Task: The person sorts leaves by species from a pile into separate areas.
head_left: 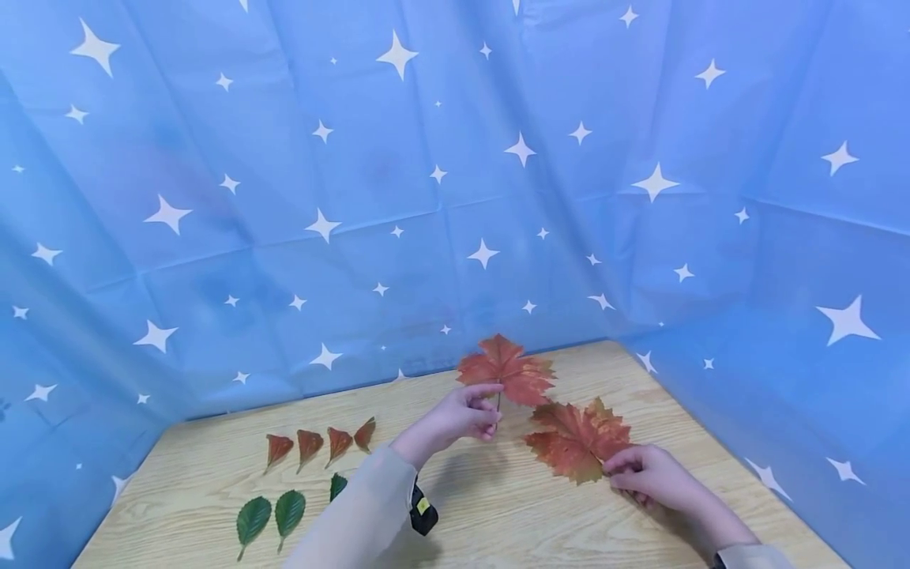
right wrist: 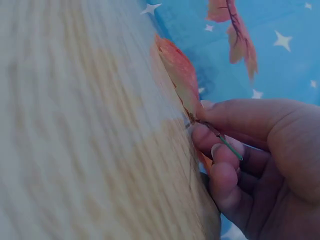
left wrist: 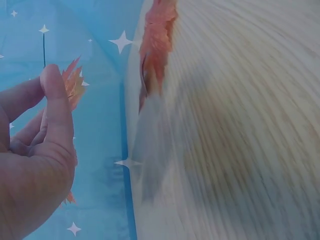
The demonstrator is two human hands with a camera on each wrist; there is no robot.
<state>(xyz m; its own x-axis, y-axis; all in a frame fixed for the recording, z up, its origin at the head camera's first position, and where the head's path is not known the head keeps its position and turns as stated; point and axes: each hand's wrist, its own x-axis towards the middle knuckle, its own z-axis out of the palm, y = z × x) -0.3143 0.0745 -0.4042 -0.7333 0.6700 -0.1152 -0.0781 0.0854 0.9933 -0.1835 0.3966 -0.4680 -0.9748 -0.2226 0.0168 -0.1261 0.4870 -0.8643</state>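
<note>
Everywhere behind the pale wooden table [head_left: 498, 514] hangs a blue cloth with white stars [head_left: 284, 197]. Centre frame, the left hand [head_left: 465, 412] pinches a raised red maple leaf [head_left: 506, 368]; lower right, the right hand [head_left: 643, 474] pinches the stem of a second maple leaf [head_left: 576, 438] lying on the wood.

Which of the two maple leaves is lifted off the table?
The far maple leaf, pinched by the left hand. The near leaf lies on the table, held by the right hand.
</note>
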